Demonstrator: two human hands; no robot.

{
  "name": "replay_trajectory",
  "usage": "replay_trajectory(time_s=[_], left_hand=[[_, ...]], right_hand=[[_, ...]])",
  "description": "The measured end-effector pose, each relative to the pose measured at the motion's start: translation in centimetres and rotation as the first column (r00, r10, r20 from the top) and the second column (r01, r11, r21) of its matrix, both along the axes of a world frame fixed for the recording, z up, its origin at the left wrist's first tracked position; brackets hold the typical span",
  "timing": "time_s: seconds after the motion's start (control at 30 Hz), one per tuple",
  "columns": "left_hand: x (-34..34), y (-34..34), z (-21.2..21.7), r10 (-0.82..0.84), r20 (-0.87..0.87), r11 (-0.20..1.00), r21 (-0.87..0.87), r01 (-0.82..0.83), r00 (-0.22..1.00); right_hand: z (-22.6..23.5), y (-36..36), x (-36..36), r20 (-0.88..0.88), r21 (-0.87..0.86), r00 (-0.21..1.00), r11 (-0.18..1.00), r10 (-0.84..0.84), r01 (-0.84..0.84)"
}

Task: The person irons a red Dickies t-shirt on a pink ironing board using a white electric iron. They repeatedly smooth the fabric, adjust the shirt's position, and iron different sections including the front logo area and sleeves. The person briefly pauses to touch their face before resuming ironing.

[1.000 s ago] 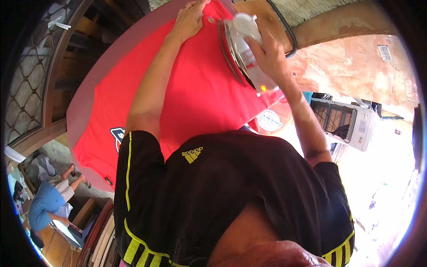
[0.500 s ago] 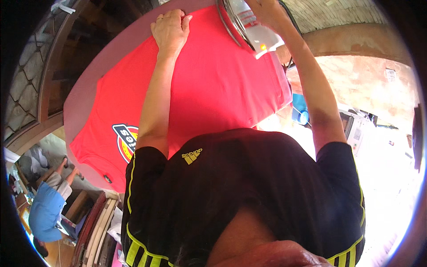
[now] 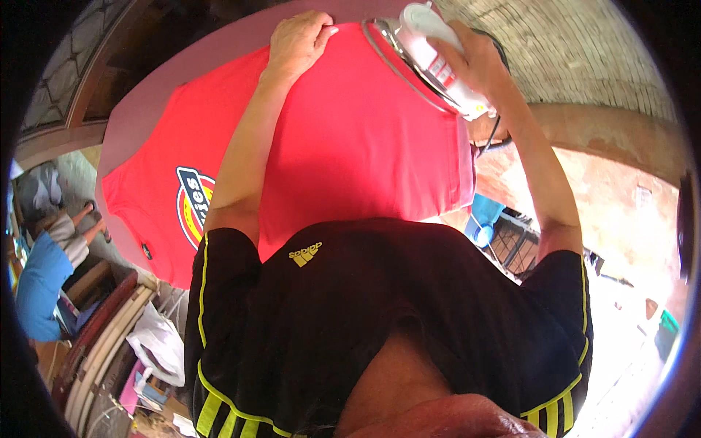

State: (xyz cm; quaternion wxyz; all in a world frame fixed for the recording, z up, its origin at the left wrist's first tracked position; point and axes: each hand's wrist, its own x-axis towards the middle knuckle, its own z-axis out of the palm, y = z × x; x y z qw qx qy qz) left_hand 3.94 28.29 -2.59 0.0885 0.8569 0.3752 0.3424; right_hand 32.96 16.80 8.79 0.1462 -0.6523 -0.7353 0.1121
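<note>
entry, as i am watching it from the remote feed, all placed against the red shirt point(image 3: 350, 146).
- red shirt: lying spread flat on the pink surface point(image 3: 139, 109), its printed badge at the near-left end; it is now sitting lower and fuller in view than a second ago.
- iron point(image 3: 431, 62): white body, metal soleplate, now working at the shirt's far-right corner, having travelled away from the middle.
- right hand point(image 3: 478, 62): clamped round the iron's handle.
- left hand point(image 3: 299, 36): pressing flat, fingers spread, on the shirt's far edge, just left of the iron.
- judgement: the pass is reaching the cloth's end, so this panel is looking nearly smoothed.
</note>
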Motion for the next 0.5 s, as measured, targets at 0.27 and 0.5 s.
replay_trajectory(time_s=[0.27, 0.5], left_hand=[[-7.8, -0.7, 1.2, -0.023, -0.172, 0.998, 0.056, 0.033, 0.985], [-23.0, 0.0, 2.1, 0.080, -0.213, 0.981, -0.158, -0.115, 0.974]], right_hand=[[0.7, 5.6, -1.5, -0.070, -0.008, 0.858, 0.860, 0.509, -0.511], [0.8, 7.6, -6.6, -0.074, 0.083, 0.810, 0.813, 0.581, -0.576]])
